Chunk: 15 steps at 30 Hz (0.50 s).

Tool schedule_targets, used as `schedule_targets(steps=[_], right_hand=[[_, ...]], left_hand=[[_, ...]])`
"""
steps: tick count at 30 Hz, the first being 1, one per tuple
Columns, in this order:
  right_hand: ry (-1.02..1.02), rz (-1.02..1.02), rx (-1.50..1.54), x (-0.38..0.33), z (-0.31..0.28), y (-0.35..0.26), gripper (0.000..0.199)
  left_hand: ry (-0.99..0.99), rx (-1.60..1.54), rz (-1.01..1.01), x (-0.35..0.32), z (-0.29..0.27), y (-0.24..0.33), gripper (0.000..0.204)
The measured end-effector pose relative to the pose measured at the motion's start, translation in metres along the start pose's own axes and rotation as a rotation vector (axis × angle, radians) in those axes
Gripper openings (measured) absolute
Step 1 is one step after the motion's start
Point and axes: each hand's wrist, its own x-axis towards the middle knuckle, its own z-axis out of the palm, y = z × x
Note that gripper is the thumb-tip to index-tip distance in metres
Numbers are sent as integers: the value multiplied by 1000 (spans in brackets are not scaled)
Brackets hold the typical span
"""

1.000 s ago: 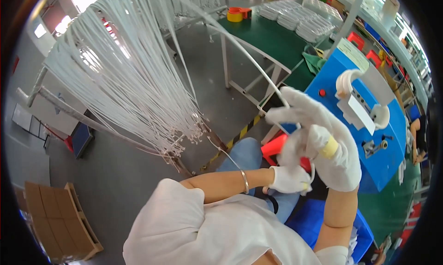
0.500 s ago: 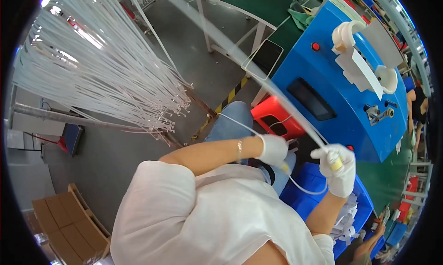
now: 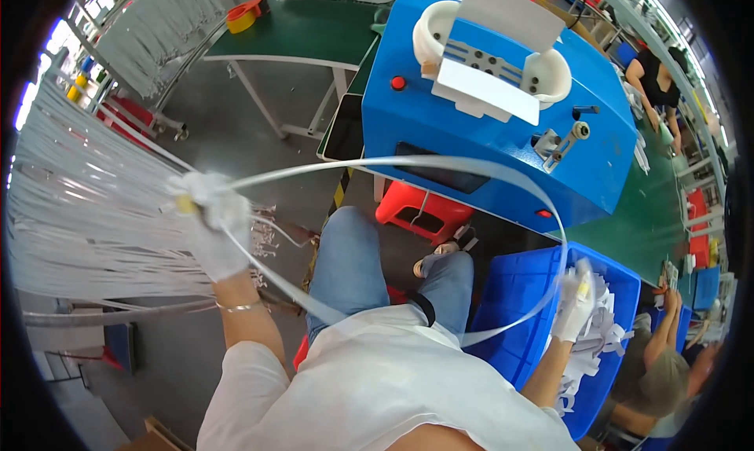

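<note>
Tubing: one long clear plastic tube (image 3: 440,165) arches from the left hand, across the front of the blue machine, down to the right hand; a second run loops back low over the lap.
Left hand: white-gloved left hand (image 3: 210,219), raised out to the person's left, fingers closed around one end of the tube, just in front of the hanging rack.
Right hand: white-gloved right hand (image 3: 576,303), lowered over the blue bin, fingers closed on the other end of the tube.
Rack: dense curtain of white tubes (image 3: 86,207) hanging at the far left.
Blue bin: blue plastic crate (image 3: 514,294) at the person's right, holding loose white strips at its right side.
Machine: blue box-shaped unit (image 3: 487,113) on the near edge of the green bench (image 3: 298,31); red round button on its front left, dark rectangular screen below, white plate with two white cups on top.
Stool: red plastic stool (image 3: 420,207) under the machine.
Packages: stacked white trays at the far edge of the bench; orange and yellow tape roll (image 3: 242,15) at its left corner.
</note>
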Motion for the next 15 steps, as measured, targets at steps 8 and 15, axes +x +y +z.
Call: schedule_targets(steps=[8, 15], right_hand=[[-873, -524, 42, -15, 102, -177, 45], [-499, -253, -24, 14, 61, -161, 29]], left_hand=[[-529, 132, -506, 3, 119, -84, 44], [-194, 593, -449, 83, 105, -74, 16]])
